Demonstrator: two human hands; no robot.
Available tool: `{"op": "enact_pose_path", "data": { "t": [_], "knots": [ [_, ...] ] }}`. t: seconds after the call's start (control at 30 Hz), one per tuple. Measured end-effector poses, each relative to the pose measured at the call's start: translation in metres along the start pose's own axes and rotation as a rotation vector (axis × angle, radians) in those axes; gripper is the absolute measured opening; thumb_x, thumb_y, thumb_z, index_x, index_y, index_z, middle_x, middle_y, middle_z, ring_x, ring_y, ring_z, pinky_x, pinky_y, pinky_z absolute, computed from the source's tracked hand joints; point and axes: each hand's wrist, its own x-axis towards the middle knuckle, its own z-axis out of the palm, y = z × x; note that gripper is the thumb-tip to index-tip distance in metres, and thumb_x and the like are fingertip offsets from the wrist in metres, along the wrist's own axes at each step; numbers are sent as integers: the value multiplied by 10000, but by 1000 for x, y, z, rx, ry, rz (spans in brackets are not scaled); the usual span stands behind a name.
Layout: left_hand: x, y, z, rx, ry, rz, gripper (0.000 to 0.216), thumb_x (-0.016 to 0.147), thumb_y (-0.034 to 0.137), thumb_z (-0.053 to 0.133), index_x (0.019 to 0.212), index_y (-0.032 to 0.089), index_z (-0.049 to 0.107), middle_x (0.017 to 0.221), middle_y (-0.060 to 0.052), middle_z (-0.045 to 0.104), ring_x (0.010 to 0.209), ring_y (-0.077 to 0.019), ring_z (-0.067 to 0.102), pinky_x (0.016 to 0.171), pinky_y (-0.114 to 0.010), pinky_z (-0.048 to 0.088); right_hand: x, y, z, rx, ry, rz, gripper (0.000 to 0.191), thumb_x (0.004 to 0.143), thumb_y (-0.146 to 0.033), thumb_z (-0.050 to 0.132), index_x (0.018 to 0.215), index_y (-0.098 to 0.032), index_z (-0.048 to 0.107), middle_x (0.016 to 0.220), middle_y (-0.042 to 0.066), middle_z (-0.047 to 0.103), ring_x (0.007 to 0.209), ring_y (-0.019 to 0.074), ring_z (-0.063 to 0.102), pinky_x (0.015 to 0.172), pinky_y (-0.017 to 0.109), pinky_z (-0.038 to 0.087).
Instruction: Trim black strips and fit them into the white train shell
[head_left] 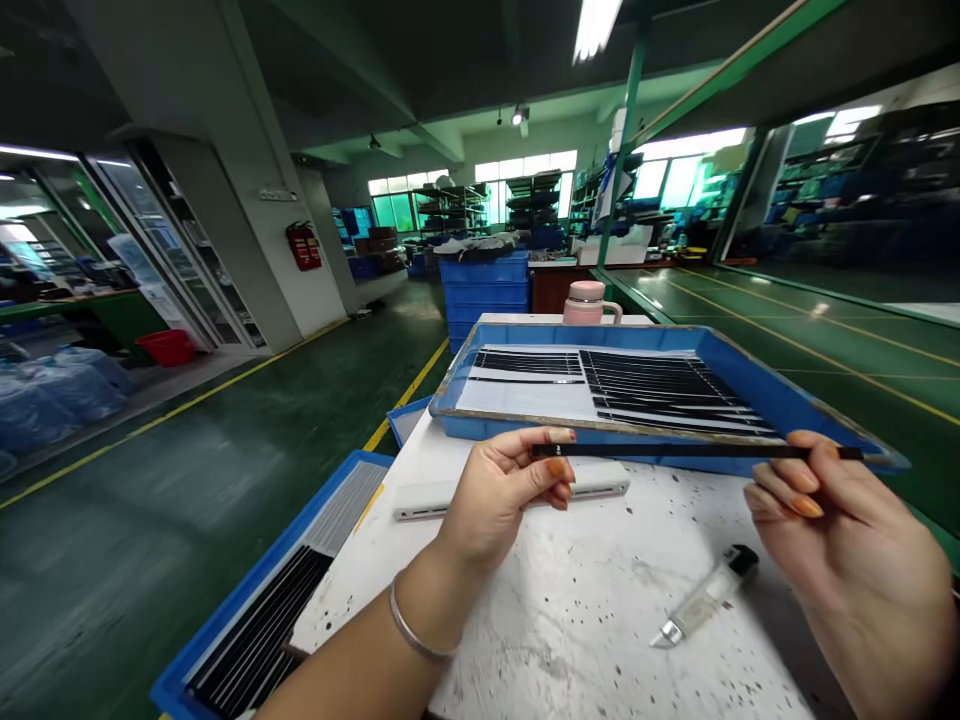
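My left hand (pixel 510 490) and my right hand (pixel 840 530) pinch the two ends of a thin black strip (pixel 697 452), holding it level above the white worktable (pixel 585 620). Behind the strip, a blue plastic tray (pixel 600 335) holds rows of similar black strips (pixel 652 388) on white sheets. A white bar-shaped object (pixel 600 485) lies partly hidden behind my left hand. A utility knife (pixel 709 597) lies on the table below my right hand. A metal bangle (pixel 420 627) circles my left wrist.
A second blue tray (pixel 262 565) with black strips sits at the table's left edge. A pink flask (pixel 589 302) stands beyond the first tray. Stacked blue crates (pixel 484 295) stand past the table, with green factory floor on both sides.
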Motion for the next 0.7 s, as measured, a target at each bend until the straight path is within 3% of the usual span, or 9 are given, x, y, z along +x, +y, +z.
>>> {"op": "enact_pose_path", "data": {
  "t": [0.7],
  "knots": [
    [-2,0,3,-23,37,39,173,761,232,813,911,155,772,662,-20,694,541,-76,611,532,-171,508,-8,-1,8,-38,33,38,105,807,-161,695,889,-165,630,648,-48,342,530,79,297,418,165,316]
  ]
}}
